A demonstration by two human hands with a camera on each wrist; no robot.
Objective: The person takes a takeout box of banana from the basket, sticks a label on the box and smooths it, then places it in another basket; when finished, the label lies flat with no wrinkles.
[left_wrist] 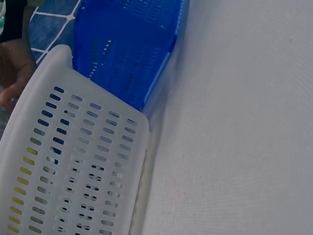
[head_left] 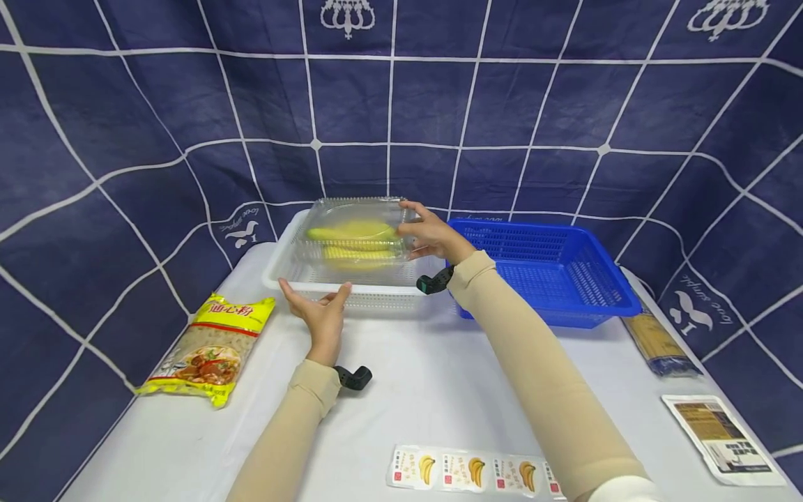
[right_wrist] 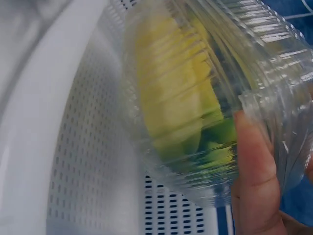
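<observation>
My right hand [head_left: 433,233] grips the right end of a clear plastic clamshell box [head_left: 364,206], thumb on one side and fingers on the other. The box is tilted above the white basket [head_left: 383,289]. Through its ridged plastic show long yellow pieces [right_wrist: 168,83] with green ends, blurred in the head view; their exact kind I cannot tell. At the front rim of the basket is my left hand [head_left: 320,317], thumb and fingers spread apart. That hand is out of sight in the left wrist view, which shows the basket's slotted wall [left_wrist: 78,161].
A blue basket [head_left: 546,317] stands right of the white one. On the left lies a yellow pasta bag [head_left: 210,348]. Banana-print stickers [head_left: 464,473] lie at the front. A noodle pack [head_left: 659,341] and a white-edged pouch [head_left: 721,439] lie on the right.
</observation>
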